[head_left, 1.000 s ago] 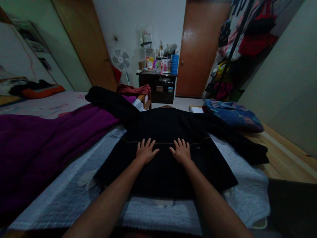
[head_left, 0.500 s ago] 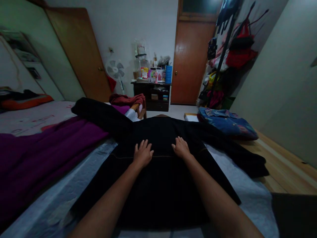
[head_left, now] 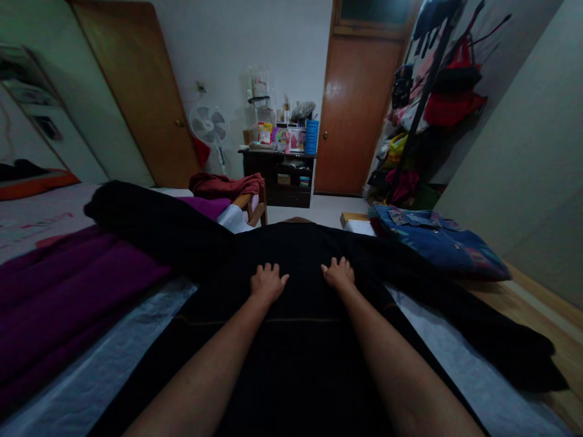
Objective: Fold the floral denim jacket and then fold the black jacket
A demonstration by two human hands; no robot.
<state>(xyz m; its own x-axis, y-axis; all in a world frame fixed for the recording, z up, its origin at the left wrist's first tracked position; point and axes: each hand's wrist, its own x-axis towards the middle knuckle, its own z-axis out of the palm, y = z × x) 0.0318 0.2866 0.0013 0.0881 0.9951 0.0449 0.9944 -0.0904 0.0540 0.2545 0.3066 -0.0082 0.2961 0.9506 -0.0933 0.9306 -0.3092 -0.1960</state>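
A black jacket (head_left: 291,358) lies spread on the bed, its sleeves stretched out to both sides and a thin tan seam running across it. My left hand (head_left: 268,284) rests palm down on the upper part of the jacket, fingers spread. Level with it on the right, my right hand (head_left: 339,274) also lies flat on the cloth with its fingers apart. Neither hand grips anything. The jacket's left sleeve reaches over a purple cloth (head_left: 77,297), and the other sleeve extends toward the wooden surface at the right.
A folded denim jacket (head_left: 441,240) lies on the right, above the wooden boards. Reddish cloth (head_left: 228,184) hangs on a wooden frame at the bed's far end. Beyond stand a white fan (head_left: 209,125), a dark cabinet (head_left: 277,191) and a closed door (head_left: 359,115).
Both hands have slid forward over the black jacket, past the tan seam toward its far end. The view has come closer, so the jacket and its sleeves look larger.
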